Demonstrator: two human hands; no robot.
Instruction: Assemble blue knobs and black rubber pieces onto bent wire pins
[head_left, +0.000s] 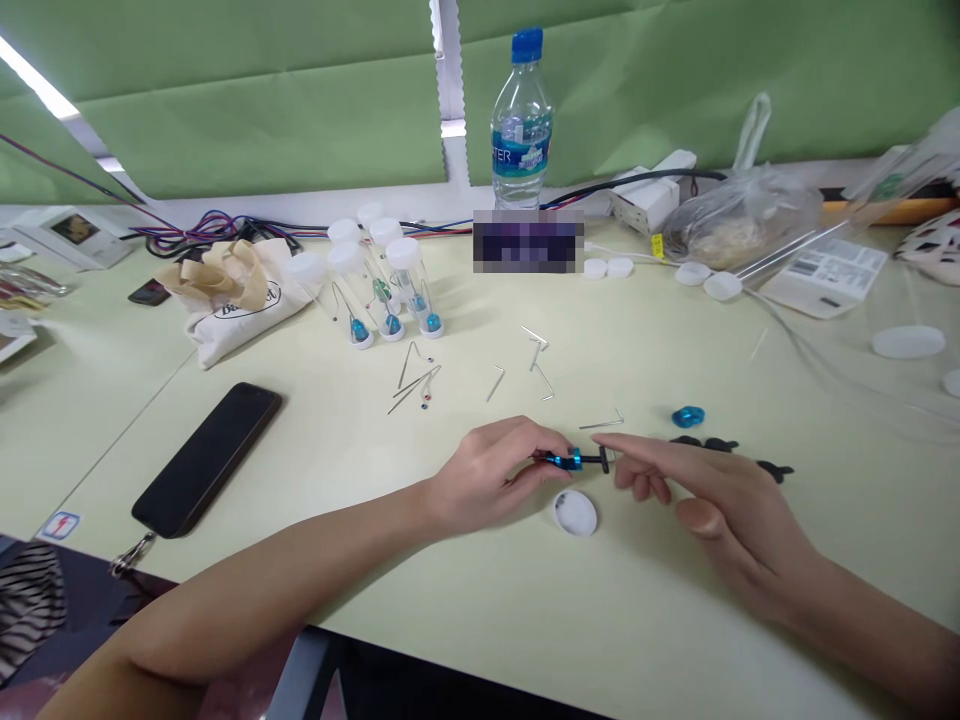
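Observation:
My left hand [491, 468] pinches a small blue metal piece on a thin black rod [574, 460] just above the table. The fingertips of my right hand [701, 495] touch the black end of that rod, the other fingers loosely curled. A white round cap [575, 513] lies flat below the rod. A loose blue piece [688, 416] and several black flat parts [712, 444] lie just beyond my right hand. Bent metal pins [536, 360] are scattered in front of my hands. Several clear tubes with white caps [390, 290] hold blue parts.
A black phone [206, 458] lies at the left. A white cloth pouch [232, 300] sits behind it. A water bottle [521, 120], coloured wires [217, 228], a plastic bag [739, 225] and white caps [907, 342] line the back and right of the table [450, 600].

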